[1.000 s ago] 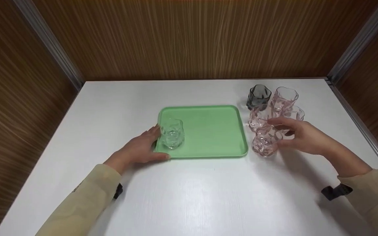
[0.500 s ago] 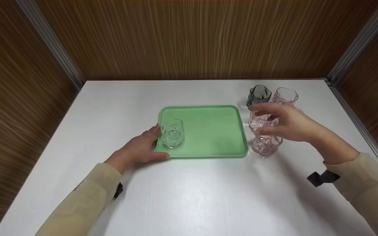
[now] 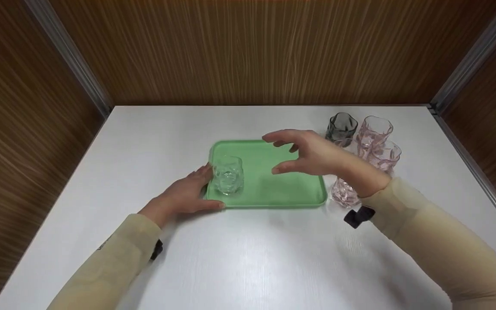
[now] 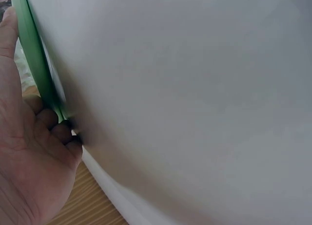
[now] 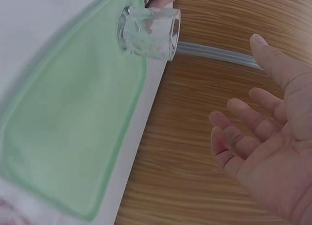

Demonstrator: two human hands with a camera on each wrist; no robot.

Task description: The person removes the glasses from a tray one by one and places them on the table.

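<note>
Head view: the left hand (image 3: 183, 196) rests on the white table (image 3: 248, 254) with straight fingers against the left edge of the green tray (image 3: 282, 185), gripping nothing. A clear glass (image 3: 228, 175) stands upright in the tray's near left corner, just beside that hand. The right hand (image 3: 312, 154) hovers over the tray, fingers spread and loosely curved, empty. Right of the tray stand a grey glass (image 3: 342, 128) and three pink glasses (image 3: 375, 131), one partly hidden behind the wrist. No writing or labels readable anywhere.

Left wrist view: the left hand (image 4: 29, 152) has its fingers curled in by the tray's green rim (image 4: 36, 64).

Right wrist view: the right hand (image 5: 268, 152) shows an open palm, clear of the clear glass (image 5: 148, 32) on the tray (image 5: 68, 137).
</note>
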